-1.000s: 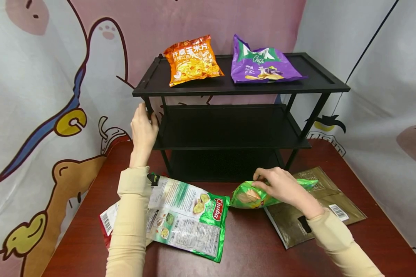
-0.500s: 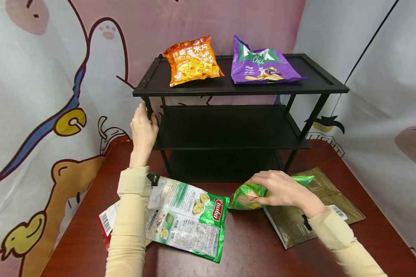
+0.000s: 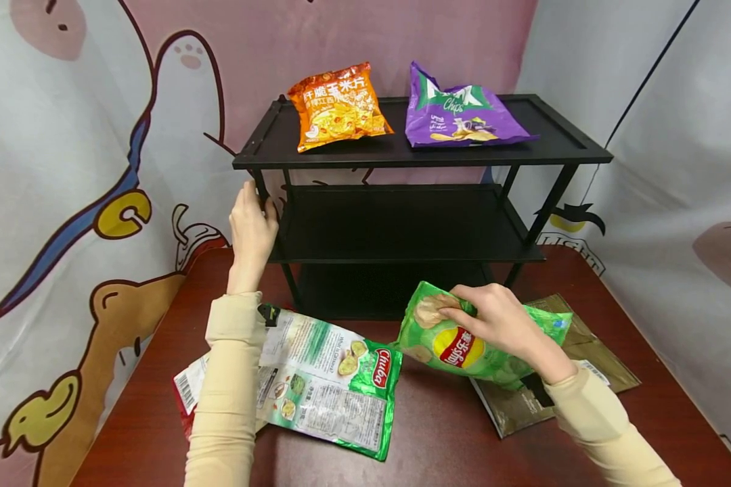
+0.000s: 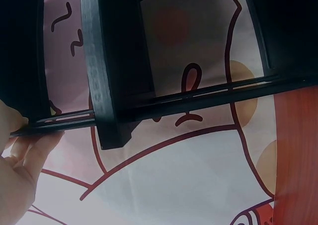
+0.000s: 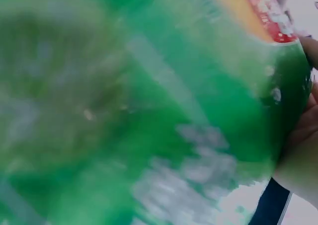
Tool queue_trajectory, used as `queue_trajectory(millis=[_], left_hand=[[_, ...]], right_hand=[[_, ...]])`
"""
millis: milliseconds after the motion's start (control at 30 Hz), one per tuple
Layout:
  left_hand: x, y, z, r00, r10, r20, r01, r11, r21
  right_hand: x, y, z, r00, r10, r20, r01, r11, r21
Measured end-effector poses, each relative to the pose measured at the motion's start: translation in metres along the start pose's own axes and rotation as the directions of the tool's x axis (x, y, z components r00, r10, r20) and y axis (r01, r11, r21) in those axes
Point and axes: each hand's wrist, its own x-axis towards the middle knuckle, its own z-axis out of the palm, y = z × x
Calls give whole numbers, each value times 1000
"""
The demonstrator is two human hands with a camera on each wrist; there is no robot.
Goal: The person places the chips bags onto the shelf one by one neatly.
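Note:
My right hand (image 3: 493,318) grips a green Lay's chip bag (image 3: 481,368) by its upper edge, with the printed front tilted toward me. Blurred and close, the same chip bag (image 5: 149,111) fills most of the right wrist view. My left hand (image 3: 252,226) holds the front left post of a black three-tier shelf (image 3: 390,223), just below the top tier. In the left wrist view, the thumb and fingers of the left hand (image 4: 25,155) wrap around that thin post (image 4: 64,124).
An orange snack bag (image 3: 341,108) and a purple chip bag (image 3: 463,111) stand on the top tier. On the table (image 3: 438,446) lie a green-and-white Chuba bag (image 3: 335,379), a brown bag (image 3: 597,345) under the Lay's bag, and a red-and-white bag (image 3: 191,385) behind the left sleeve.
My right hand has closed on the green chip bag and turned it up, so its printed front shows. My left hand stays on the shelf post.

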Motion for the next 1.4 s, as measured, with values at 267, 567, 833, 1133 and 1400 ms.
queue_trajectory(millis=[267, 567, 833, 1133, 1400], left_hand=[[0, 1, 0, 1000, -3, 0, 3, 1000, -2], [0, 0, 0, 1000, 17, -6, -17, 1000, -5], [0, 0, 0, 1000, 20, -4, -20, 1000, 0], [0, 1, 0, 1000, 15, -3, -15, 1000, 0], [0, 1, 0, 1000, 12, -8, -12, 1000, 3]], right_hand=[[4, 0, 13, 973, 168, 161, -194, 967, 165], [-4, 32, 43, 924, 340, 173, -350, 936, 28], [-6, 45, 48, 906, 395, 154, -403, 915, 22], [-9, 53, 49, 906, 391, 162, -409, 907, 97], [-11, 61, 41, 867, 462, 185, -497, 816, 294]])
